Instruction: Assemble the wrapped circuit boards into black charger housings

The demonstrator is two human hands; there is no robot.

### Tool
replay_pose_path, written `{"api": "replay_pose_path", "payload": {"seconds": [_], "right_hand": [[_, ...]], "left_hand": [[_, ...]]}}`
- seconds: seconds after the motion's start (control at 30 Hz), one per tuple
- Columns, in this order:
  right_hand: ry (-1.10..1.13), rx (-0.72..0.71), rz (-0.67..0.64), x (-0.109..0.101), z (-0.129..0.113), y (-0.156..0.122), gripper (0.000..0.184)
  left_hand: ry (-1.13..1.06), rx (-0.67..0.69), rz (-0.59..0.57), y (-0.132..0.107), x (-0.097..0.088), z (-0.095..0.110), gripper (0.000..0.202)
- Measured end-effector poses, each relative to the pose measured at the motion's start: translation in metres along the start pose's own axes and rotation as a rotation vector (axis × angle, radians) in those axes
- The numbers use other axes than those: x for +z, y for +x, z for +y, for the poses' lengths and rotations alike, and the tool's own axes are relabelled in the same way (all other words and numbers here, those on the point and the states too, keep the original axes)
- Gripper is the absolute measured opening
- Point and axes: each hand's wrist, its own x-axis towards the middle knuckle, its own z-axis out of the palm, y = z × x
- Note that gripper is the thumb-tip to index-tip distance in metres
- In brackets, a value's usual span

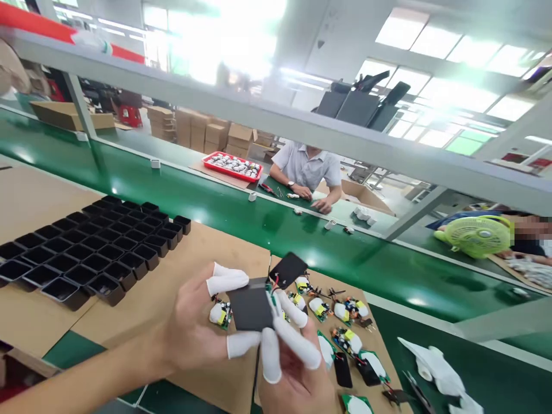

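Observation:
White finger cots cover fingertips on both hands. My left hand (185, 333) grips a small black plastic case (251, 309) between thumb and fingers. Against the case's right side, my right hand (297, 362) is closed on a circuit board (272, 294), of which only a thin strip shows. Red wires run from the board to a black cover plate (290, 269) sticking up above. How far the board sits inside the case, I cannot tell. Beside and beyond my hands, several circuit boards (347, 340) with white pads and yellow parts lie on cardboard.
Rows of open black cases (107, 234) stand on cardboard at left. A green conveyor belt (207, 206) crosses ahead, with a red tray (210, 163) of parts beyond. Opposite sits a person (308, 169). At right are a green fan (478, 236), tweezers (417, 391) and white tissue (444, 371).

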Motion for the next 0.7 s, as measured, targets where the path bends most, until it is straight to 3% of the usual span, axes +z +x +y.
{"api": "replay_pose_path", "payload": {"seconds": [0.07,0.13,0.2,0.33,0.47,0.7], "right_hand": [[0.211,0.191,0.144,0.009,-0.018,-0.013,0.039],[0.469,0.548,0.200,0.013,-0.031,-0.035,0.044],[0.692,0.814,0.185,0.011,-0.037,-0.064,0.041],[1.073,1.164,0.106,-0.005,-0.032,-0.122,0.038],[1.204,1.347,0.121,-0.021,-0.030,-0.151,0.037],[1.124,1.369,0.014,-0.042,-0.047,-0.151,0.047]], "left_hand": [[-0.041,-0.200,0.016,-0.015,-0.001,0.032,0.068],[-0.128,-0.453,0.025,-0.041,0.002,0.057,0.061],[-0.200,-0.627,0.022,-0.070,0.008,0.077,0.055],[-0.232,-0.880,0.071,-0.109,0.013,0.106,0.056],[-0.195,-0.941,0.173,-0.116,0.011,0.132,0.063],[-0.284,-1.021,0.304,-0.117,0.027,0.159,0.077]]}}
